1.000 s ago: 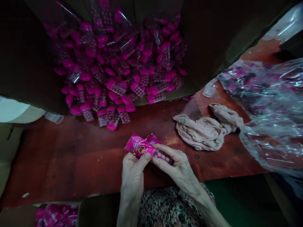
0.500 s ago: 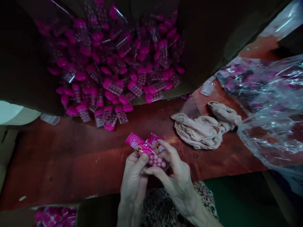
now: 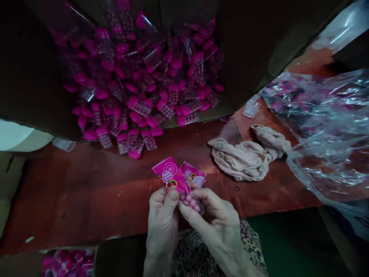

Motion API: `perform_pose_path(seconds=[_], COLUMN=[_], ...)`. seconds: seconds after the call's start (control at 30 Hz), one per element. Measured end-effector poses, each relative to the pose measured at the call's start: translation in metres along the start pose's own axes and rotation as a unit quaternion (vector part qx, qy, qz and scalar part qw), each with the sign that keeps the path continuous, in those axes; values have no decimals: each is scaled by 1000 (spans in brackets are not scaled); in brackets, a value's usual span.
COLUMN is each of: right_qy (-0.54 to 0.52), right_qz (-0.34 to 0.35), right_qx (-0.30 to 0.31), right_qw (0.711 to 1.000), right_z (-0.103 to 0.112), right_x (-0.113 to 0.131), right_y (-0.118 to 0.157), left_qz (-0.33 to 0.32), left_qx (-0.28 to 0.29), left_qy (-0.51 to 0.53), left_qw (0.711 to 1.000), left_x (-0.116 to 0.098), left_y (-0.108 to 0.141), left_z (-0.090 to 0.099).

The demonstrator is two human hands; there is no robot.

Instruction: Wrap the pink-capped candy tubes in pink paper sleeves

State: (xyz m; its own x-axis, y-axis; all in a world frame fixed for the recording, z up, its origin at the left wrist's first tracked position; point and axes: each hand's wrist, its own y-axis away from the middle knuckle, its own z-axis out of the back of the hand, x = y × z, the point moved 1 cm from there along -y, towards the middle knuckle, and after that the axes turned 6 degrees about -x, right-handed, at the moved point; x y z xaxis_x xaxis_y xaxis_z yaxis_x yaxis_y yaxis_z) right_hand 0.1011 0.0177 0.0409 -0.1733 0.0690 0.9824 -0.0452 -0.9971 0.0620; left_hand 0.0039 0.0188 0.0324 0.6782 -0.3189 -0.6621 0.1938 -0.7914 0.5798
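Near the front edge of the red-brown worktop (image 3: pixel 86 192), the left hand (image 3: pixel 162 227) and right hand (image 3: pixel 215 221) lift a pink-printed candy packet (image 3: pixel 170 175) clear of the surface, fingers (image 3: pixel 173 195) clamped from both sides, below a cardboard box (image 3: pixel 253 57) heaped with similar packets (image 3: pixel 150 109).
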Motion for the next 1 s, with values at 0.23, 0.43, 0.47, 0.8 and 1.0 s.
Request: perform_pose_path(seconds=[0.23,0.43,0.47,0.8,1.0], right_qy=[26,-149,-172,-277,-234], right_qz=[57,-90,-101,-190,-168], right_qx=[-30,90,78,141,163], right_qw=[998,981,977,931,943], right_z=[-1,-3,-4,-4,-10], right_x=[-7,-8,-7,-14,-24], right_y=[4,4,5,1,3], left_qz=[-28,36,41,100,105], left_qx=[-75,-102,-96,-46,32], left_qy=[14,71,76,90,64], left_qw=[997,992,992,990,992], left_x=[5,0,0,8,10], left_y=[11,10,12,25,24], left_z=[0,4,4,11,23])
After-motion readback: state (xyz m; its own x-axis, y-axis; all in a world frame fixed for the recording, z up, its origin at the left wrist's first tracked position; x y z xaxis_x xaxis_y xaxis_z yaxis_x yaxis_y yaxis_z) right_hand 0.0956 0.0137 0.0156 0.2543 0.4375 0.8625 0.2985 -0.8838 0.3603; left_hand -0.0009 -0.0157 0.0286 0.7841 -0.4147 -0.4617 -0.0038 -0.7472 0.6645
